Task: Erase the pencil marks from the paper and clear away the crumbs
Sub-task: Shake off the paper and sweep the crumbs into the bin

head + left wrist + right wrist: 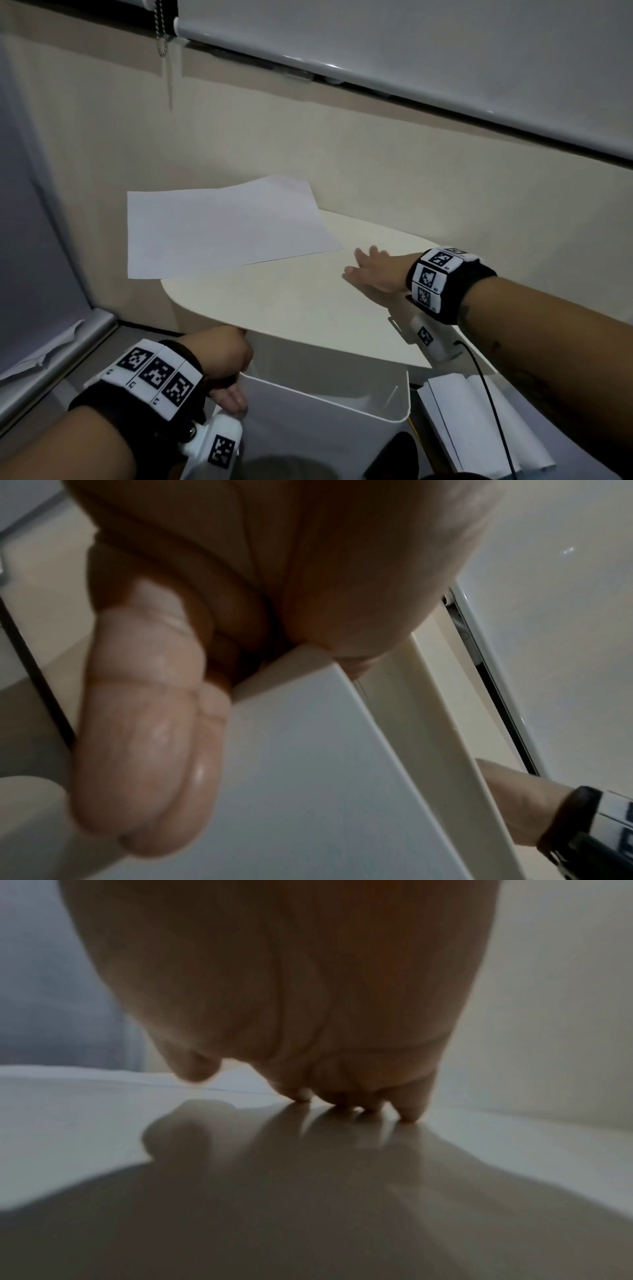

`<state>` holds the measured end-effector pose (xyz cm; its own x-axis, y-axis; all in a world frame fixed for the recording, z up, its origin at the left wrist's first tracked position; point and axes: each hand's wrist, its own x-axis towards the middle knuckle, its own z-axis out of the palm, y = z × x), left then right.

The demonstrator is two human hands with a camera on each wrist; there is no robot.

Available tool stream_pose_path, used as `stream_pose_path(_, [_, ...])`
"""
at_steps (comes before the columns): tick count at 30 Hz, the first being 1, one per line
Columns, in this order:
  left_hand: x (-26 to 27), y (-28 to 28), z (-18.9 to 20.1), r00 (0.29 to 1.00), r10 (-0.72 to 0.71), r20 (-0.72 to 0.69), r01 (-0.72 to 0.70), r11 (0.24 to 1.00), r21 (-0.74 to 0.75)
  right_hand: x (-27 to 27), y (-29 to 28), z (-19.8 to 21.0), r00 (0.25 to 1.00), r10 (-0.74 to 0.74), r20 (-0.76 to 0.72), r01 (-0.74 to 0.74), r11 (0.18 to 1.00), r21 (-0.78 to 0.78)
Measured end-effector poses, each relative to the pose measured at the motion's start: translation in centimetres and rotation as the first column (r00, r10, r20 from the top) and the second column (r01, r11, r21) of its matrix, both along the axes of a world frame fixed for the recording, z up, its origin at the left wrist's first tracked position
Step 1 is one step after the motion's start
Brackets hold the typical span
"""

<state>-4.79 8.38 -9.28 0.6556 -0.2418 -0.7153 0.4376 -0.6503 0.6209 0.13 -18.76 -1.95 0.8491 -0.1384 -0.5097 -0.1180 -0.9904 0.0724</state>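
A white sheet of paper lies at the far left of the pale table, with its left part hanging past the table's edge. No pencil marks or crumbs show on it. My right hand rests flat on the table just right of the paper, fingers straight, fingertips touching the surface. My left hand grips the rim of a white bin held under the table's front edge; in the left wrist view its fingers curl over the bin's corner. No eraser is in view.
A stack of white papers lies right of the bin, with a black cable across it. A wall and a rolled blind stand behind the table. A grey ledge runs along the left.
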Motion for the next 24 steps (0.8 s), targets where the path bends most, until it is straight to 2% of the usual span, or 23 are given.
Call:
stream_pose_path(3, [-0.1,-0.1,0.3,1.000,0.002,-0.009,-0.002,1.000,0.014,-2.3,3.1,0.8,0.971,0.235,-0.041,-0.229,0.966,0.118])
stream_pose_path(6, [-0.2,-0.1,0.6,1.000,0.010,0.000,-0.010,1.000,0.023,-5.9,5.4,0.9,0.863,0.500,-0.079,-0.481,0.859,0.177])
stream_pose_path(8, [-0.3,-0.2,0.7,1.000,0.015,0.015,-0.016,1.000,0.024,-8.1,6.0,0.5,0.800,0.595,-0.075,-0.557,0.784,0.276])
stream_pose_path(9, [-0.3,-0.2,0.7,1.000,0.014,0.024,-0.015,1.000,0.024,-9.0,6.0,0.6,0.800,0.597,-0.056,-0.537,0.756,0.375])
stream_pose_path(10, [-0.4,-0.2,0.7,0.999,0.008,0.037,-0.009,1.000,0.028,-9.4,5.9,0.9,0.838,0.546,-0.019,-0.468,0.736,0.490])
stream_pose_path(12, [-0.6,-0.1,0.8,0.998,0.003,0.063,-0.005,1.000,0.030,-9.4,5.2,1.3,0.937,0.332,0.104,-0.320,0.704,0.634])
stream_pose_path(13, [-0.6,-0.1,0.8,0.998,0.007,0.069,-0.008,1.000,0.025,-9.2,4.8,1.3,0.953,0.248,0.174,-0.302,0.724,0.621])
stream_pose_path(14, [-0.7,0.0,0.8,0.997,0.008,0.075,-0.010,1.000,0.021,-9.0,4.4,1.1,0.949,0.231,0.214,-0.312,0.773,0.553])
stream_pose_path(16, [-0.8,0.0,0.8,0.997,0.005,0.081,-0.006,1.000,0.016,-9.5,4.2,0.0,0.917,0.362,0.168,-0.399,0.854,0.334])
stream_pose_path(18, [-0.7,0.1,0.6,0.997,0.000,0.080,-0.001,1.000,0.010,-11.0,4.7,-1.4,0.839,0.533,0.111,-0.544,0.821,0.170])
stream_pose_path(19, [-0.7,0.2,0.5,0.997,-0.005,0.080,0.005,1.000,0.007,-11.9,5.0,-1.8,0.799,0.588,0.123,-0.601,0.784,0.155])
stream_pose_path(21, [-0.6,0.4,0.1,0.997,-0.013,0.076,0.013,1.000,0.002,-13.5,5.2,-2.2,0.765,0.612,0.203,-0.644,0.723,0.250])
stream_pose_path(23, [-0.5,0.6,-0.3,0.998,-0.017,0.067,0.017,1.000,-0.001,-14.7,4.7,-2.6,0.814,0.470,0.342,-0.581,0.684,0.441])
stream_pose_path(24, [-0.5,0.7,-0.4,0.998,-0.020,0.062,0.020,1.000,-0.001,-15.3,4.2,-2.8,0.813,0.373,0.448,-0.568,0.678,0.467])
